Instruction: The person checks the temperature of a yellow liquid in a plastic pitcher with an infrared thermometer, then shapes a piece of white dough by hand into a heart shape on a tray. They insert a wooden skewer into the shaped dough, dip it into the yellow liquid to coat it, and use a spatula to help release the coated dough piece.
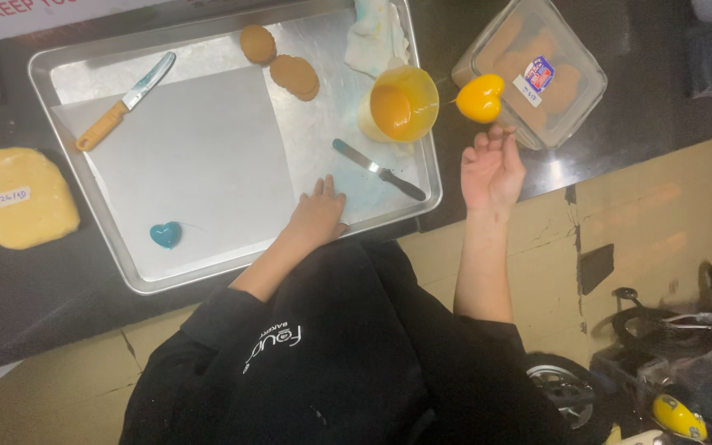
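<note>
My right hand (492, 169) is raised beside the tray, its fingertips pinched just under a glossy yellow heart-shaped piece (480, 97), which it holds up over the dark counter. My left hand (316, 216) lies flat, fingers apart, on the metal tray (232, 264) at the edge of a white paper sheet (199, 156). A small blue heart (166, 234) sits on that sheet near the tray's front left. A yellow cup of orange glaze (401, 103) stands on the tray between my hands.
On the tray lie an orange-handled knife (125, 100), round brown biscuits (294, 76), a small palette knife (377, 169) and a crumpled cloth (377, 37). A clear lidded box of biscuits (529, 70) stands right of the tray. A wrapped yellow dough slab (14, 196) lies left.
</note>
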Available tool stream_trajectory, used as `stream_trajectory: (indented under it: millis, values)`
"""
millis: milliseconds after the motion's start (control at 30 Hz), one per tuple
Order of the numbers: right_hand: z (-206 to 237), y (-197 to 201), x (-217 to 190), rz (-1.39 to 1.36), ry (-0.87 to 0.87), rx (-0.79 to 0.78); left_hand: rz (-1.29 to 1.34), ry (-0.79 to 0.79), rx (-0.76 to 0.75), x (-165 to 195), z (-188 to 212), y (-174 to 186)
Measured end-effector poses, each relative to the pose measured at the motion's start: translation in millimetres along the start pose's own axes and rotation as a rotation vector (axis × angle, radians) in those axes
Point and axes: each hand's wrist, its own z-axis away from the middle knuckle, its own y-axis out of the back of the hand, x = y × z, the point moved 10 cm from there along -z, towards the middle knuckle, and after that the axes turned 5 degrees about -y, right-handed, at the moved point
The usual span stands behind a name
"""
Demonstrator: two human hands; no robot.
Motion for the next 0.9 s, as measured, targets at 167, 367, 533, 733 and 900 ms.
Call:
stream_trajectory:
  millis: [167,367,533,733,900]
  values:
    - [-14.4,3.5,32.2,0.031,-0.052,0.036,0.033,0.011,-0.007,-0.6,1.5,3.7]
    - [-16.5,18.9,46.1,0.061,-0.059,0.100,0.027,0.000,0.003,-0.4,1.7,5.0]
    - [-9.3,29.2,39.3,0.079,-0.035,0.123,0.026,0.009,-0.002,-1.5,1.5,1.6]
    - [-2.9,44.2,29.3,0.081,-0.018,0.173,0.009,0.007,0.002,-1.8,1.2,1.0]
    - [0.2,61.1,17.2,0.091,0.007,0.215,0.007,0.007,0.004,-2.6,0.1,0.7]
